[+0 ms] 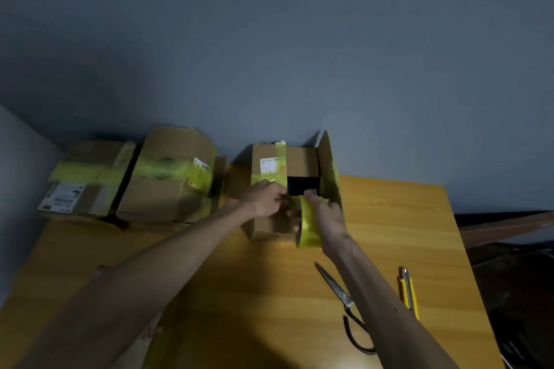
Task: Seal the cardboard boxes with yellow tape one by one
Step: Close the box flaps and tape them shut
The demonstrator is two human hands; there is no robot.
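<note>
On the wooden surface (389,219), against the wall, stands the cardboard box (268,226) I'm sealing: its left flap lies flat with a white label and yellow tape across it, its right flap stands up, and the inside shows dark. Left of it sit two taped boxes (168,177). My left hand (263,199), fingers curled, pinches the tape end (292,199) at the flap's edge; my right hand (328,219) grips the yellow tape roll (308,228) just beside it. Nearer me lie scissors (344,298) and a yellow knife (408,293)
</note>
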